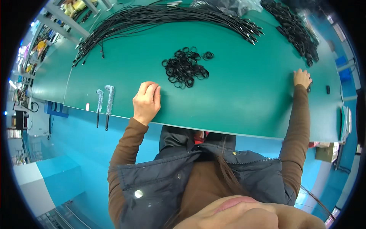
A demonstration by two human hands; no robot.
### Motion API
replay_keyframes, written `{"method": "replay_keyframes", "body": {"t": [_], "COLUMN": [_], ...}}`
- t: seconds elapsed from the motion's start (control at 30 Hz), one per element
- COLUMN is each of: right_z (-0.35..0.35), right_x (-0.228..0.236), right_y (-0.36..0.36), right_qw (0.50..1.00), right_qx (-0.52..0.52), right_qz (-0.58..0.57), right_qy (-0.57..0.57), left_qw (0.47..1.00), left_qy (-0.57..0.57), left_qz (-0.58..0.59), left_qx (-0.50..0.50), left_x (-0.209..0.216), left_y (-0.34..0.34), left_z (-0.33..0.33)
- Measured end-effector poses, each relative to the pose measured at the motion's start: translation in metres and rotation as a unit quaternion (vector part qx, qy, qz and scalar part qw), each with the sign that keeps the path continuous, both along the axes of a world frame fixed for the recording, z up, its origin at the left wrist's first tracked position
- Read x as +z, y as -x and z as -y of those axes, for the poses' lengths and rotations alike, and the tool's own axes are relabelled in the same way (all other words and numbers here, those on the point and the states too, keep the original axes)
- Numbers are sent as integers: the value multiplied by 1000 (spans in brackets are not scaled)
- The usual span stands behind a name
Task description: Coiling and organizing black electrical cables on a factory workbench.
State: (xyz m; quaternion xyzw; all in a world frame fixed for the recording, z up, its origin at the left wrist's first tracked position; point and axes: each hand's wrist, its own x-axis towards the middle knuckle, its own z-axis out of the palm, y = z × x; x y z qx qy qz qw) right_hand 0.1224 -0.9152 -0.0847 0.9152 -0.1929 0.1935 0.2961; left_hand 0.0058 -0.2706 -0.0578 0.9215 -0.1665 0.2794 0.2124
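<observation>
My left hand rests near the table's front edge, its fingers curled closed; whatever they may hold is hidden. To its right and farther back lies a loose pile of black rings, apart from the hand. My right hand reaches out to the far right of the table, fingers bent down and closed around something. A bit of a dark thing shows beside its palm, too little to name. Just beyond that hand is the near end of a long heap of black coiled cables.
Long black cables lie in an arc along the back of the green table. Two tools with fluffy grey covers jut over the front edge at left. A small black piece sits at right. Metal posts stand at back left.
</observation>
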Motion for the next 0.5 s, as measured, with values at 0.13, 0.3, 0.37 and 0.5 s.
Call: {"method": "replay_keyframes", "body": {"t": [0.13, 0.3, 0.37, 0.5], "right_z": [-158, -391, -434, -472], "right_x": [13, 26, 29, 70], "right_y": [-96, -177, -200, -201], "right_qw": [937, 780, 845, 783], "right_qx": [315, 546, 487, 524], "right_qz": [92, 187, 26, -109], "right_qy": [-121, -242, -221, -317], "left_qw": [995, 995, 996, 991], "left_qy": [-80, -81, -68, -35], "left_qz": [25, 0, 18, 99], "left_qx": [56, 53, 50, 79], "left_x": [-13, -2, 2, 21], "left_y": [-26, -57, -81, -147], "left_z": [-33, -2, 4, -17]}}
